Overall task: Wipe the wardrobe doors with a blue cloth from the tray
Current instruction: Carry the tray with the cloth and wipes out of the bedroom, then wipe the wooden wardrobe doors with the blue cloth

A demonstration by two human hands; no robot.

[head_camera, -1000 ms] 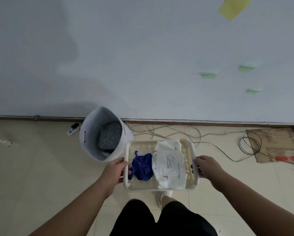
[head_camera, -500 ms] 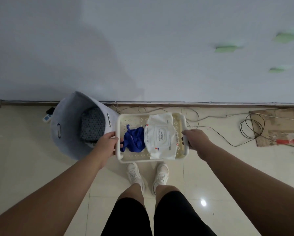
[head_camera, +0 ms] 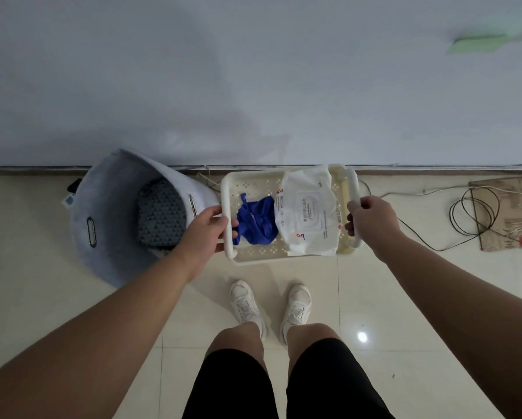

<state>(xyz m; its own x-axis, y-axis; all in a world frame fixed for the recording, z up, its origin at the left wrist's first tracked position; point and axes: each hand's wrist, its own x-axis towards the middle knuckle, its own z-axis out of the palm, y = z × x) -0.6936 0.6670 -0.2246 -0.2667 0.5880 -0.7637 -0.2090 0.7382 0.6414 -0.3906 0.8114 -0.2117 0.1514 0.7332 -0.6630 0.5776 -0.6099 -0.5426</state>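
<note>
Looking down on a blue cloth (head_camera: 255,223) bunched in the tray's (head_camera: 284,260) left half, touching a white wipes pack (head_camera: 309,213). Gripping the tray's end handles with left hand (head_camera: 207,234) and right hand (head_camera: 371,220), fingers curled round, over tiled floor (head_camera: 27,267) at a pale wall (head_camera: 253,86). Just left, a grey basket (head_camera: 108,207) with dark patterned fabric (head_camera: 161,213) inside; far right, cables (head_camera: 471,213) and cardboard (head_camera: 519,207).

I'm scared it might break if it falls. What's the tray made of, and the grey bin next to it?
The tray looks like hard cream plastic, smooth, with little hole patterns moulded through its floor. The grey bin looks like soft felt, probably: matte, fuzzy, with a bent, leaning wall.
</note>
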